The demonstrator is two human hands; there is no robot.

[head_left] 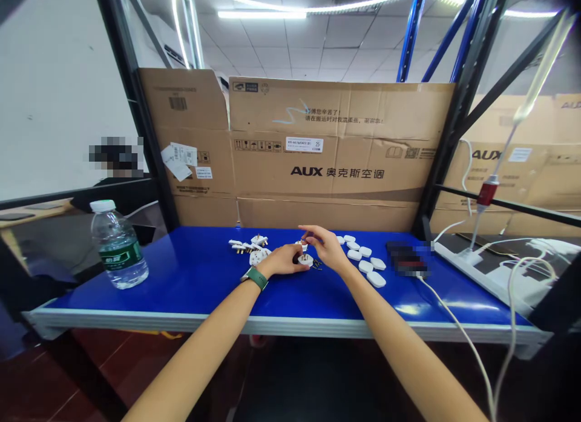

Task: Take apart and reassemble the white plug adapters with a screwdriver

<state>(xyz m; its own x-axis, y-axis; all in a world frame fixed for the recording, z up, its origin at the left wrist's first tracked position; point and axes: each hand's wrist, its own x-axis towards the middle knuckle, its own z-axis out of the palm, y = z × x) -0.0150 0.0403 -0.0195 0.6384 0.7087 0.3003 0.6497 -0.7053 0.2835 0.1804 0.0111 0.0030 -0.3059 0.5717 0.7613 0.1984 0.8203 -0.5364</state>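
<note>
My left hand (285,260), with a green-banded watch at its wrist, grips a white plug (305,260) between thumb and fingers, just above the blue tabletop. Over that plug, my right hand (325,245) has its thumb and fingertips drawn together; whatever is between them is too small to make out. Left of my hands lies a loose pile of white plugs (256,257), some showing metal pins. Several flat white covers (365,266) are spread to the right. Small dark pieces, like screws (318,265), lie between my hands.
A water bottle (118,246) stands at the left end of the blue table (190,289). Toward the right are a dark device (406,258) with a white cable (454,325) and a power strip (481,280). Cardboard (327,161) closes off the back. Another person sits beyond, at the left.
</note>
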